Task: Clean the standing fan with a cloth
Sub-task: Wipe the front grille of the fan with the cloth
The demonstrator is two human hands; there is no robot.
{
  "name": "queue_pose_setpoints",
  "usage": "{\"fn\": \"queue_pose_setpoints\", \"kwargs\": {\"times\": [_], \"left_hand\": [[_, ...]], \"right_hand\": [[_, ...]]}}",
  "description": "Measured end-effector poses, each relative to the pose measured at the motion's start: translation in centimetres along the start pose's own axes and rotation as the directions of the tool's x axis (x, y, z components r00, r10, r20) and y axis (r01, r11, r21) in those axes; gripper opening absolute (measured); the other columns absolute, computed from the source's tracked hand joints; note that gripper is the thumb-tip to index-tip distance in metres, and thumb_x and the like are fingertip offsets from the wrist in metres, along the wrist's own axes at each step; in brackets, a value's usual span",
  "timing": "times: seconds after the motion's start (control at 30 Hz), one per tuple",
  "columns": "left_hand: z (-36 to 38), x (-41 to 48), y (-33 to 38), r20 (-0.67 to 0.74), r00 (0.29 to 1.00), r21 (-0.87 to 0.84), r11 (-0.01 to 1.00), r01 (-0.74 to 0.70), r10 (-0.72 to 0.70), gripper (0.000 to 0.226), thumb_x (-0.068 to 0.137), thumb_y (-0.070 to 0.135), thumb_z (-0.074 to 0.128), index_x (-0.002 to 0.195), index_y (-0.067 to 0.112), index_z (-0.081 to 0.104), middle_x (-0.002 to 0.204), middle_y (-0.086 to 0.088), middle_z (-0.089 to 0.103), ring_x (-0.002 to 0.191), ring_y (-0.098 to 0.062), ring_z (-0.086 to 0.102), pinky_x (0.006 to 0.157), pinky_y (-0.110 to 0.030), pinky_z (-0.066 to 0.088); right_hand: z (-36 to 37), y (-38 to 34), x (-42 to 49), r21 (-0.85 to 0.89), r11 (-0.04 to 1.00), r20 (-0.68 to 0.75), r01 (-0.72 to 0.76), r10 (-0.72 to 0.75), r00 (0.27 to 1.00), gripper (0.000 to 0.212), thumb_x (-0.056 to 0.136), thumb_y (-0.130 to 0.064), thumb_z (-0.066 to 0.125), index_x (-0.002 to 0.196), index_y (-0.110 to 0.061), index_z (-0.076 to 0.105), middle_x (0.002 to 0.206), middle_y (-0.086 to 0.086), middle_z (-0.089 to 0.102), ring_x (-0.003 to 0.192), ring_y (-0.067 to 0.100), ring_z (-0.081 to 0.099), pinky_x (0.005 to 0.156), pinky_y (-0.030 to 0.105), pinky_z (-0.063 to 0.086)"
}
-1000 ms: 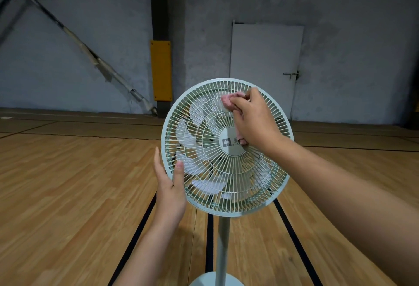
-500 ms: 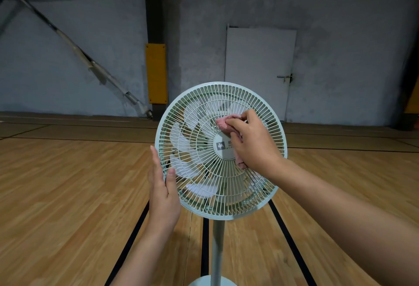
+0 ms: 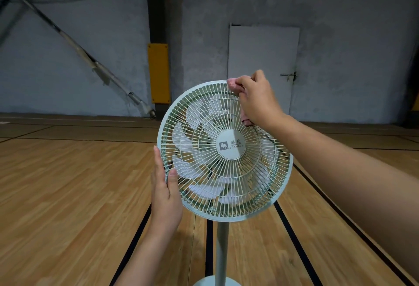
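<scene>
Gym hall: wood floor (image 3: 68, 195) with black court lines, grey wall (image 3: 90, 59) behind, a pale door (image 3: 263, 59), and a yellow pad (image 3: 158, 72) on the column.

The standing fan (image 3: 231, 147) is upright on the floor directly in front of you. Its pale green front grille faces you, and its pole (image 3: 221, 247) drops to a round base (image 3: 213, 282) at the bottom edge of view.

Your left hand (image 3: 166, 197) lies flat against the grille's left rim, fingers straight and thumb on the front wires. It steadies the fan and grasps nothing.

Your right hand (image 3: 258, 100) is at the top rim, a little right of centre, its grip clamped on the cloth (image 3: 232, 83). The cloth is pink and bunched. One end pokes out past your fingers and touches the rim. Another fold shows under your palm, against the wires.

Progress, as a judgement: you are mid-wipe on the front grille, working its upper edge. Dust is too fine to make out here, so I cannot tell which parts are already clean. Probably left to do: the rest of the rim, the lower grille, the hub plate, the pole, the base and the hidden rear guard.
</scene>
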State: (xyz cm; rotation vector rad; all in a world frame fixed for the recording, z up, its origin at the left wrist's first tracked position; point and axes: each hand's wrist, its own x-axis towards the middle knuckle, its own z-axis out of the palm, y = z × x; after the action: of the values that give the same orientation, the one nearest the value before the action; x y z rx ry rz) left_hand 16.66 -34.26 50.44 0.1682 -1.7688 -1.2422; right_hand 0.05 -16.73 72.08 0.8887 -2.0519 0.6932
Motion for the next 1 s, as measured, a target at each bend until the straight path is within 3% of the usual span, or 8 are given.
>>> {"fn": "queue_pose_setpoints", "kwargs": {"times": [0.07, 0.23, 0.33, 0.4, 0.57, 0.73, 0.87, 1.0], "left_hand": [[0.0, 0.0, 0.1, 0.000, 1.000, -0.003, 1.000, 0.003, -0.003, 0.064, 0.111, 0.046, 0.033, 0.163, 0.065, 0.000, 0.160, 0.038, 0.028, 0.145, 0.021, 0.028, 0.119, -0.029, 0.030], [-0.1, -0.1, 0.1, 0.004, 1.000, -0.019, 1.000, 0.017, -0.017, 0.064, 0.110, 0.047, 0.032, 0.162, 0.066, 0.000, 0.166, 0.028, 0.029, 0.152, 0.008, 0.031, 0.122, -0.034, 0.032], [-0.1, -0.1, 0.1, 0.003, 1.000, -0.008, 1.000, 0.003, -0.003, 0.063, 0.109, 0.051, 0.032, 0.159, 0.071, 0.000, 0.159, 0.043, 0.024, 0.143, 0.025, 0.025, 0.116, -0.022, 0.028], [-0.1, -0.1, 0.1, 0.001, 1.000, -0.018, 1.000, 0.007, -0.007, 0.063, 0.108, 0.051, 0.032, 0.158, 0.072, 0.000, 0.165, 0.035, 0.027, 0.145, 0.021, 0.028, 0.116, -0.023, 0.029], [-0.1, -0.2, 0.0, 0.000, 1.000, -0.034, 0.999, 0.007, -0.007, 0.063, 0.108, 0.052, 0.033, 0.158, 0.073, 0.001, 0.172, 0.020, 0.030, 0.154, 0.001, 0.033, 0.122, -0.036, 0.034], [-0.1, -0.3, 0.2, 0.000, 1.000, -0.041, 0.999, -0.005, 0.005, 0.063, 0.108, 0.051, 0.033, 0.158, 0.073, 0.002, 0.172, 0.019, 0.031, 0.156, -0.005, 0.035, 0.127, -0.046, 0.035], [0.0, -0.4, 0.3, 0.001, 1.000, -0.036, 0.999, -0.005, 0.005, 0.063, 0.108, 0.051, 0.033, 0.158, 0.072, 0.001, 0.171, 0.020, 0.032, 0.156, -0.005, 0.035, 0.128, -0.051, 0.035], [-0.1, -0.3, 0.1, 0.005, 1.000, -0.042, 0.999, -0.012, 0.013, 0.063, 0.108, 0.051, 0.033, 0.159, 0.071, 0.002, 0.174, 0.019, 0.028, 0.159, -0.008, 0.032, 0.128, -0.054, 0.034]], "right_hand": [[0.1, 0.0, -0.7, 0.024, 0.999, -0.003, 0.032, -0.032, 0.999, 0.011, 0.106, -0.013, 0.054, 0.114, -0.017, 0.060, 0.111, 0.001, 0.043, 0.096, 0.028, 0.060, 0.064, 0.037, 0.059], [0.9, 0.0, -4.0, 0.015, 0.996, 0.014, 0.083, -0.083, 0.996, 0.019, 0.107, -0.022, 0.057, 0.118, -0.012, 0.069, 0.109, -0.003, 0.044, 0.103, 0.018, 0.047, 0.085, 0.033, 0.050], [0.7, -0.6, -6.6, 0.085, 0.994, 0.085, 0.065, -0.072, 0.994, 0.027, 0.104, -0.035, 0.051, 0.121, -0.020, 0.067, 0.113, -0.006, 0.044, 0.102, 0.016, 0.051, 0.069, 0.026, 0.057], [0.7, -0.8, -8.0, 0.095, 0.992, 0.106, 0.079, -0.089, 0.990, 0.030, 0.102, -0.035, 0.051, 0.123, -0.021, 0.067, 0.113, -0.005, 0.044, 0.101, 0.016, 0.052, 0.059, 0.030, 0.060], [0.6, -0.7, -9.6, 0.040, 0.993, 0.120, 0.110, -0.114, 0.986, 0.021, 0.103, -0.015, 0.061, 0.123, -0.011, 0.069, 0.114, 0.001, 0.045, 0.104, 0.021, 0.049, 0.085, 0.045, 0.058], [-0.1, -0.7, -9.0, 0.029, 0.994, 0.122, 0.106, -0.109, 0.986, 0.026, 0.104, -0.012, 0.059, 0.129, -0.012, 0.065, 0.117, 0.003, 0.046, 0.103, 0.022, 0.051, 0.082, 0.045, 0.059], [-0.6, -0.3, -7.0, 0.053, 0.994, 0.047, 0.097, -0.100, 0.994, 0.030, 0.106, -0.015, 0.057, 0.134, -0.021, 0.065, 0.112, -0.006, 0.042, 0.102, 0.015, 0.050, 0.080, 0.034, 0.055], [-0.5, 0.7, -3.8, 0.010, 0.999, 0.012, 0.037, -0.037, 0.999, 0.031, 0.105, -0.009, 0.052, 0.132, -0.017, 0.066, 0.112, -0.003, 0.040, 0.108, 0.021, 0.049, 0.084, 0.041, 0.056]]}}
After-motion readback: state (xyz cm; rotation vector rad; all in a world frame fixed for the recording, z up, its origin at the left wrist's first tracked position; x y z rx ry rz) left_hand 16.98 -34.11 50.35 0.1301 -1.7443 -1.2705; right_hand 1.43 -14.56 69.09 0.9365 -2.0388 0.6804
